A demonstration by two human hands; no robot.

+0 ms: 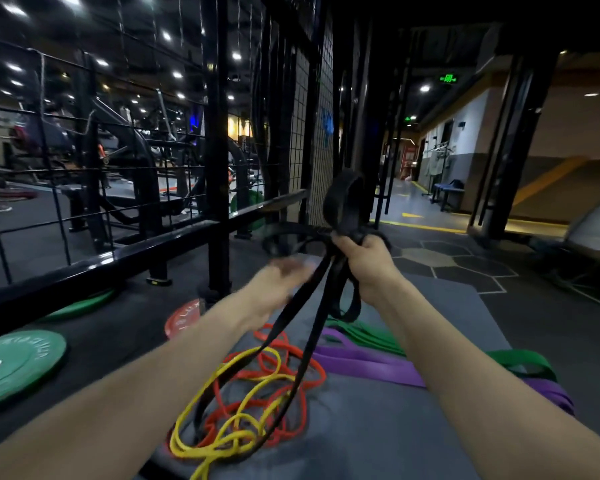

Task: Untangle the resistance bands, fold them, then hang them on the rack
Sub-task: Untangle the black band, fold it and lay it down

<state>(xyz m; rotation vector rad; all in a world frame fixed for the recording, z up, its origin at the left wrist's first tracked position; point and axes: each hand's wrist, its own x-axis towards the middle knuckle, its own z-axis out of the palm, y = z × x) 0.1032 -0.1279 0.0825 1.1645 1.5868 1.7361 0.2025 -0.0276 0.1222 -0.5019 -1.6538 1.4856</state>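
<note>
My right hand (364, 261) grips a black resistance band (342, 202) in a bunch; one loop stands up above the fist and long strands hang down to the mat. My left hand (284, 275) is blurred, fingers spread, just left of the hanging black strands and holding nothing that I can see. On the grey mat (378, 427) below lie a tangled yellow band (222, 434) and orange band (291, 362), with a purple band (371, 365) and a green band (371, 336) to their right. The black metal rack (219, 133) stands ahead to the left.
Green weight plates (11, 365) and a red plate (182, 318) lie on the dark floor to the left. A wire mesh panel (321, 116) rises behind the raised loop. A corridor with a blue bench (449, 194) opens to the right.
</note>
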